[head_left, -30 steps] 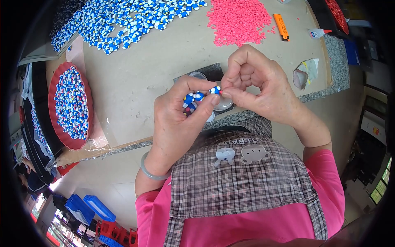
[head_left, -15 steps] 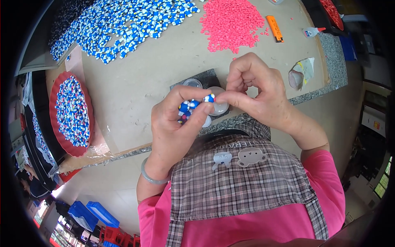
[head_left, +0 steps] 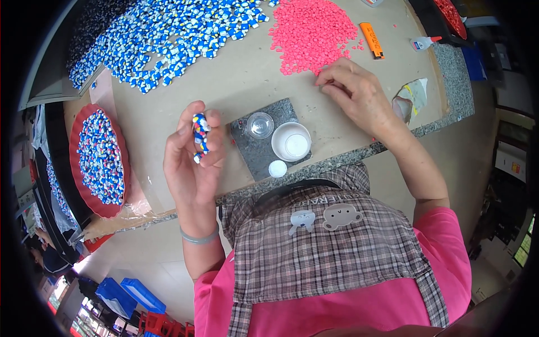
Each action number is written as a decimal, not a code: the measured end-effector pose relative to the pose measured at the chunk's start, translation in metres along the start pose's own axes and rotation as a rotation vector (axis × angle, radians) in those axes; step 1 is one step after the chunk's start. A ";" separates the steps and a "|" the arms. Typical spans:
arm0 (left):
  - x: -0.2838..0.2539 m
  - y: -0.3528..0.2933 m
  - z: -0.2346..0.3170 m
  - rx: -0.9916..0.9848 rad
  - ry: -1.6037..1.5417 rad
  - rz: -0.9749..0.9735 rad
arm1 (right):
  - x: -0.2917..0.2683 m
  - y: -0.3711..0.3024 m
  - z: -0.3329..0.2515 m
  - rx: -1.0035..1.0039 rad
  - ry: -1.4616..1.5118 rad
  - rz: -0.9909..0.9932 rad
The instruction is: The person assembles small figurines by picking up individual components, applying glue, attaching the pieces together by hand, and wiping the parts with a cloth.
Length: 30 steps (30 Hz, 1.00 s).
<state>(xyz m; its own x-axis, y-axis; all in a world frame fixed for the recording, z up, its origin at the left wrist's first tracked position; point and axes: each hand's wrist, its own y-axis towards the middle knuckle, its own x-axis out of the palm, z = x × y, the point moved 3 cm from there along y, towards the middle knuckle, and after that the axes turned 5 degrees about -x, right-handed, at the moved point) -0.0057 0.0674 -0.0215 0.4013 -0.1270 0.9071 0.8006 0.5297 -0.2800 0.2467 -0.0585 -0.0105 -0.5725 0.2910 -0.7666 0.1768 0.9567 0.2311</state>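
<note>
My left hand [head_left: 193, 154] is raised left of the grey stone slab. Its fingers curl round several small blue-and-white pieces [head_left: 200, 135] with yellow and red spots. At the near edge of a pile of small pink pieces [head_left: 314, 36], my right hand [head_left: 359, 98] has its thumb and index finger close together. What they pinch, if anything, is too small to make out. Between my hands the stone slab [head_left: 250, 154] carries a clear round dish [head_left: 260, 125] and a white cup [head_left: 275, 147]. A white cap [head_left: 278, 168] sits at its near edge.
A large pile of blue-and-white pieces [head_left: 185, 39] covers the far left. A red scalloped tray [head_left: 124, 168] of mixed pieces stands at left. Right of the pink pile lie an orange box [head_left: 371, 40], a small glue bottle [head_left: 421, 43] and a crumpled wrapper [head_left: 415, 92].
My hands have parted. The left has moved left with its pieces and turned palm up; the right has gone away from me to the pink pile. The slab and its dishes now show fully.
</note>
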 end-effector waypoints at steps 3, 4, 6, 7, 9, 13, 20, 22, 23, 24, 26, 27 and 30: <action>-0.009 0.005 0.008 -0.002 -0.074 -0.075 | 0.008 0.002 0.000 -0.084 -0.045 0.005; -0.009 0.007 0.009 0.005 -0.068 -0.074 | 0.009 0.002 0.001 -0.112 -0.101 -0.004; -0.013 0.011 0.015 -0.004 -0.050 0.040 | 0.008 0.003 0.002 -0.150 -0.147 -0.005; -0.017 0.015 0.020 0.007 -0.040 0.042 | 0.007 0.003 0.000 -0.230 -0.156 -0.032; -0.022 0.030 0.027 -0.091 0.069 -0.004 | 0.004 0.002 -0.003 -0.313 -0.161 -0.050; -0.001 0.057 0.042 0.140 1.025 0.298 | 0.004 -0.001 -0.009 -0.432 -0.128 -0.113; 0.010 0.097 0.042 0.704 2.033 0.303 | -0.006 -0.007 -0.002 -0.223 -0.048 -0.030; 0.009 0.101 0.039 0.705 2.051 0.292 | -0.005 -0.008 0.000 -0.191 -0.049 -0.021; 0.008 0.102 0.039 0.714 2.108 0.302 | -0.004 -0.010 0.000 -0.176 -0.040 -0.007; 0.006 0.104 0.040 0.729 2.167 0.315 | -0.002 -0.011 -0.001 -0.169 -0.046 -0.009; 0.003 0.109 0.037 0.738 2.191 0.300 | 0.002 -0.013 -0.002 -0.118 0.011 -0.024; 0.003 0.109 0.035 0.788 2.229 0.287 | 0.002 -0.013 -0.004 -0.118 0.011 -0.026; 0.003 0.106 0.036 0.822 2.234 0.273 | 0.006 -0.012 -0.009 -0.149 -0.036 -0.054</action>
<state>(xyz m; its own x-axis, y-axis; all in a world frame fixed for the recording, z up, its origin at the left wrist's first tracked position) 0.0643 0.1538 -0.0369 0.5444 -0.0708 -0.8358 0.6251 0.6987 0.3480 0.2341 -0.0682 -0.0132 -0.5481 0.2414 -0.8008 0.0247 0.9617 0.2730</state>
